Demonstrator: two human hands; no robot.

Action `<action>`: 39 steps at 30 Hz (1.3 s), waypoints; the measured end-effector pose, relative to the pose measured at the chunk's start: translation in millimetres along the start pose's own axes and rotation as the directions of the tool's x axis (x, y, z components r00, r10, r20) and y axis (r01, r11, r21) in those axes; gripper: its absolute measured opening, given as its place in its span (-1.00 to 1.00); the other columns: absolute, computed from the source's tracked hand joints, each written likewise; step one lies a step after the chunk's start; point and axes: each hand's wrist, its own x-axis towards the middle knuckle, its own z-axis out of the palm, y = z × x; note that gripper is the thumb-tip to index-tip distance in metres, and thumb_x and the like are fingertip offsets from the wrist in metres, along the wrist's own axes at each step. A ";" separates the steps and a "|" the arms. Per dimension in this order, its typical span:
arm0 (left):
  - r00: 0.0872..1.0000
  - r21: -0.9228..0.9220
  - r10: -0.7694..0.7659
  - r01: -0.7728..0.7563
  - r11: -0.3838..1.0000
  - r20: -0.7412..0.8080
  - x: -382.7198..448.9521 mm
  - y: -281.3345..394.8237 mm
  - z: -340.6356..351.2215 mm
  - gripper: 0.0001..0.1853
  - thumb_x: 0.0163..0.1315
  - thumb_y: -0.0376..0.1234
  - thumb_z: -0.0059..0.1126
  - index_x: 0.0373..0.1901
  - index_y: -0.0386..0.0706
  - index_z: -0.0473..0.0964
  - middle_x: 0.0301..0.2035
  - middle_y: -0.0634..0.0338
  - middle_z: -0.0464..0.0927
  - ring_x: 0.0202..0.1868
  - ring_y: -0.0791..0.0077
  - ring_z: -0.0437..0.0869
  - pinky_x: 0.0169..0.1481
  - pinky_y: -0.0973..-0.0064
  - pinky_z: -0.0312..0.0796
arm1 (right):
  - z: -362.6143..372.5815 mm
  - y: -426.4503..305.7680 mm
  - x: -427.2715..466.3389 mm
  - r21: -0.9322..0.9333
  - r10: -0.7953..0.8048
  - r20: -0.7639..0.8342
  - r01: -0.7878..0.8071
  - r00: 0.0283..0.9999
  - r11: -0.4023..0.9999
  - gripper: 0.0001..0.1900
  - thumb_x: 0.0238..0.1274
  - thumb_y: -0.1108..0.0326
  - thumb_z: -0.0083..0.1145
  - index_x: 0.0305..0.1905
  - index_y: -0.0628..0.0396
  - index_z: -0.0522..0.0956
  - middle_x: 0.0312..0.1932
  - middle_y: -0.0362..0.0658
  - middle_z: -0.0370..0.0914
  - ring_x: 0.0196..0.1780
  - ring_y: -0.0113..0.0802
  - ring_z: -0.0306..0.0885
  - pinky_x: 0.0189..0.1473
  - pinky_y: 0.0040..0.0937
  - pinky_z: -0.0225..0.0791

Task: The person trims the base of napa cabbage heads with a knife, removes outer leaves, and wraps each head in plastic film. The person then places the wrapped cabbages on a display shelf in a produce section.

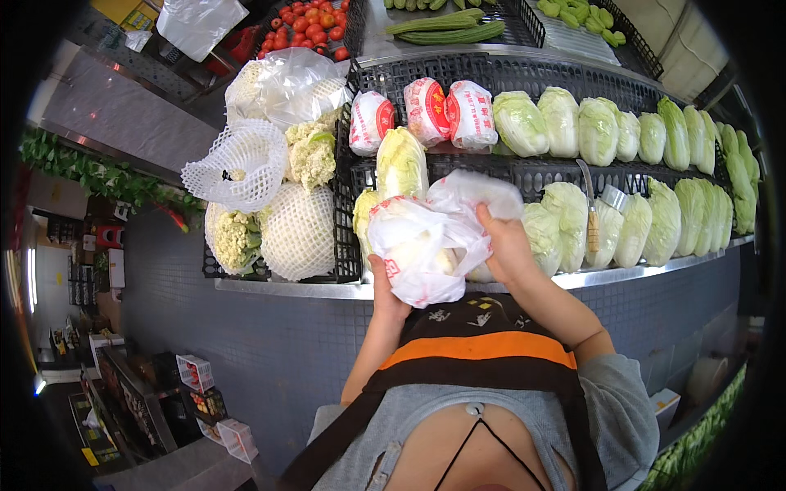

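Observation:
Both of my hands hold a head of pale vegetable, perhaps a napa cabbage, in a thin white plastic bag (420, 261) with red print. My left hand (388, 288) supports the bag's lower left side. Gathered bag film is gripped in my right hand (505, 242) at the upper right. Just beyond the bag stands a bare napa cabbage (400, 162), and a second yellowish one is partly hidden at its left. Three wrapped heads in printed white film, one of them here (425, 112), sit in the back row. A curved knife with a wooden handle (593, 230) rests among cabbages on the right.
Black plastic crates (347, 242) hold the produce above a metal shelf edge (295, 287). Cauliflowers (310, 156), some in white foam netting (245, 162), lie at the left. Several napa cabbages (632, 224) line both rows at right. Tomatoes (310, 24) and ridged green gourds (451, 30) are farther back.

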 end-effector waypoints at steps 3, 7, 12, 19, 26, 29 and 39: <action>0.996 -0.110 -0.048 0.056 0.992 0.072 5.0 -6.9 -0.9 -0.10 0.14 0.33 -0.33 0.34 -0.10 -0.02 0.24 0.04 0.20 0.22 0.15 0.31 0.26 0.18 0.25 | 6.9 -16.8 -5.5 0.169 -0.009 -0.022 0.013 1.000 0.986 -0.72 0.27 0.31 0.03 0.00 0.22 0.45 -0.07 -0.12 0.51 -0.06 -0.30 0.50 0.00 -0.30 0.39; 0.957 -0.368 -0.100 0.200 0.908 0.273 20.8 -22.0 -23.6 -0.24 0.24 0.17 -0.23 0.30 -0.17 0.06 0.20 0.01 0.25 0.19 0.15 0.36 0.24 0.17 0.28 | 7.3 -43.4 -19.6 0.230 -0.094 -0.006 0.093 0.996 0.969 -0.67 0.29 0.35 0.00 0.11 0.17 0.35 0.02 -0.14 0.45 0.04 -0.30 0.45 0.09 -0.28 0.33; 0.954 -0.198 -0.289 0.300 0.933 0.086 20.6 -26.3 -14.7 -0.46 0.27 -0.08 -0.07 0.17 -0.24 0.24 0.07 -0.01 0.42 0.05 0.20 0.52 0.12 0.25 0.42 | -2.4 -67.4 -25.8 0.254 -0.138 -0.035 0.142 0.990 0.957 -0.64 0.29 0.34 -0.01 0.14 0.19 0.32 0.06 -0.12 0.42 0.10 -0.30 0.41 0.15 -0.26 0.28; 0.905 -0.187 -0.388 0.417 0.890 0.173 25.2 -38.7 -4.7 -0.49 0.30 -0.15 -0.10 0.19 -0.24 0.22 0.07 -0.01 0.41 0.05 0.23 0.52 0.14 0.26 0.41 | -78.1 -62.1 20.4 -0.345 -0.262 -0.228 0.174 0.938 0.922 -0.71 0.32 0.23 -0.06 -0.06 0.24 0.43 -0.21 -0.13 0.52 -0.25 -0.45 0.50 -0.19 -0.52 0.40; 0.892 -0.206 -0.371 0.426 0.881 0.259 42.5 -35.9 11.0 -0.48 0.31 -0.16 -0.12 0.22 -0.25 0.19 0.08 -0.02 0.40 0.06 0.22 0.51 0.14 0.28 0.40 | -115.9 -64.4 0.4 -0.640 -0.482 -0.355 0.168 0.801 0.750 -0.52 0.20 0.24 0.08 0.16 0.22 0.26 0.03 -0.03 0.38 0.00 -0.33 0.42 0.04 -0.37 0.31; 0.858 -0.024 -0.447 0.467 0.884 0.253 43.6 -19.1 20.3 -0.48 0.32 -0.18 -0.12 0.23 -0.26 0.18 0.09 -0.02 0.40 0.05 0.23 0.52 0.14 0.29 0.41 | -75.8 -98.8 -50.5 -0.852 -0.835 -0.133 0.369 0.533 0.371 -0.31 0.00 0.37 0.24 0.26 0.16 0.16 0.19 -0.02 0.25 0.23 -0.23 0.25 0.23 -0.23 0.15; 0.434 0.335 -0.845 0.782 0.525 0.311 23.9 -50.6 21.3 -0.36 0.18 -0.41 0.08 0.30 -0.21 0.07 0.20 0.08 0.27 0.21 0.29 0.35 0.24 0.29 0.29 | -66.6 -71.3 -101.2 -0.813 -0.245 0.266 0.353 0.932 0.463 -0.69 -0.04 0.16 0.31 -0.23 0.12 0.59 -0.29 -0.11 0.49 -0.18 -0.35 0.45 -0.16 -0.45 0.30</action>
